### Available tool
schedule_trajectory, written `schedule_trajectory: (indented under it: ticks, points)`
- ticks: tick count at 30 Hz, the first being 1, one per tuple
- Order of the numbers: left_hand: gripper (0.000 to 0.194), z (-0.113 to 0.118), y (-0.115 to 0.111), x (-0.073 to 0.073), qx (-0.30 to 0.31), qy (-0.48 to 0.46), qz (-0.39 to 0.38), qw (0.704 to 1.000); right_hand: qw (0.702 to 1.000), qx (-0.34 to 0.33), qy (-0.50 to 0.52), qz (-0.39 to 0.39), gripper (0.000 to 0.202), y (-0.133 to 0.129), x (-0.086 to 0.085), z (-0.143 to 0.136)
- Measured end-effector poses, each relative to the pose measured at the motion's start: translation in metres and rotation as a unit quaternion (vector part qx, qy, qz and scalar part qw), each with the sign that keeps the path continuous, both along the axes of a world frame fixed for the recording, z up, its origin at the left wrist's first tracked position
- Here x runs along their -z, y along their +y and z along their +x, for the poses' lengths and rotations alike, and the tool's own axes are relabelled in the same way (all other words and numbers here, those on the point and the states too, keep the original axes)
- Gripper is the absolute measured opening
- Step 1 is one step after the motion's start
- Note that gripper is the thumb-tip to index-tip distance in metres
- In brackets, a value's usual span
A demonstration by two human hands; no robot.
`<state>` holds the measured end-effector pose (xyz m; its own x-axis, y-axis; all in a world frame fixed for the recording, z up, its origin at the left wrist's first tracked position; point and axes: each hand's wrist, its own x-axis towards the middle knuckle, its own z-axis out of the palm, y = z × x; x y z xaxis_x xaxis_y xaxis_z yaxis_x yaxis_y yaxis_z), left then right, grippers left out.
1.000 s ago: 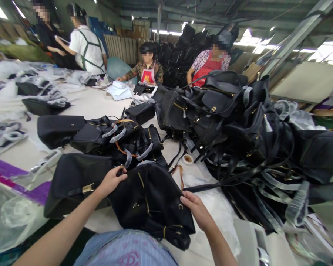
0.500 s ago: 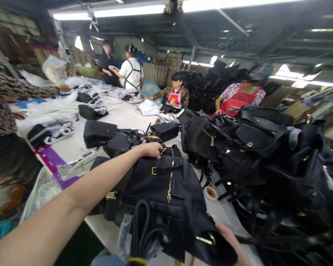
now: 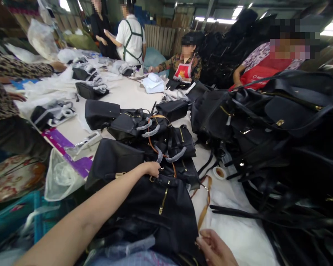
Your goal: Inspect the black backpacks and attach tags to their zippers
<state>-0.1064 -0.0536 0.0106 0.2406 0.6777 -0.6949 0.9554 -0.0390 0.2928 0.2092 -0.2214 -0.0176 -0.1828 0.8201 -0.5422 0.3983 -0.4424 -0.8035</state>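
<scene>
A black backpack [image 3: 180, 207] with gold zips and a buckle lies tilted in front of my body, its lower part near my lap. Up at its top edge, my left hand [image 3: 152, 169] is closed around the top near the strap. My right hand [image 3: 215, 247] pinches the bag's lower right side, with thumb and fingers together; a small gold fitting shows there. Beyond my left hand lie several more black bags [image 3: 127, 123], with plastic-wrapped handles and a brown strap [image 3: 204, 210] among them.
A large heap of black bags [image 3: 288, 147] fills the right side. A roll of tape [image 3: 219, 172] lies on the pale table [image 3: 122, 92]. Co-workers stand or sit around it; one wears a red apron [image 3: 269, 72]. A teal crate [image 3: 24, 218] stands at lower left.
The backpack has been drawn closer to me, its coiled straps no longer showing on top. My right hand has shifted left along its side. The view has tipped downward.
</scene>
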Motion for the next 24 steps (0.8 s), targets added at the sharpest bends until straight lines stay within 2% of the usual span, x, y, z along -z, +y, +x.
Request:
schedule_trajectory:
  ticks: [2,4,6,9,12,16,19,21,22,24]
  points:
    - [0.022,0.000,0.004,0.004,0.003,0.002,-0.009,1.000,0.988,-0.027,-0.082,0.126,0.046,0.011,-0.022,-0.004]
    - [0.024,0.000,0.007,0.006,0.002,0.000,-0.013,1.000,0.968,-0.094,-0.089,0.213,0.043,0.020,-0.048,-0.015]
    - [0.025,0.001,0.007,0.007,0.000,-0.001,-0.014,1.000,0.957,-0.180,-0.069,0.218,0.043,0.025,-0.071,-0.027]
    - [0.025,0.002,0.005,0.010,-0.001,-0.005,-0.012,1.000,0.952,-0.260,-0.068,0.143,0.064,0.029,-0.090,-0.030]
    - [0.025,0.001,0.004,0.014,-0.005,-0.012,-0.010,1.000,0.957,-0.267,-0.073,0.087,0.081,0.029,-0.091,-0.012]
    - [0.024,0.001,0.007,0.017,-0.013,-0.017,-0.008,1.000,0.958,-0.267,-0.074,0.075,0.072,0.024,-0.087,0.007]
    - [0.021,0.004,0.006,0.014,-0.018,-0.014,0.002,1.000,0.957,-0.263,-0.082,0.094,0.050,0.025,-0.088,-0.002]
    - [0.018,0.009,0.001,0.010,-0.029,-0.008,0.032,0.999,0.955,-0.251,-0.086,0.130,0.045,0.027,-0.089,-0.018]
    - [0.019,0.011,-0.004,0.008,-0.036,-0.006,0.056,0.998,0.952,-0.254,-0.085,0.151,0.049,0.028,-0.088,-0.026]
    - [0.024,0.013,-0.017,0.003,-0.052,-0.004,0.110,0.992,0.937,-0.288,-0.076,0.182,0.070,0.028,-0.084,-0.038]
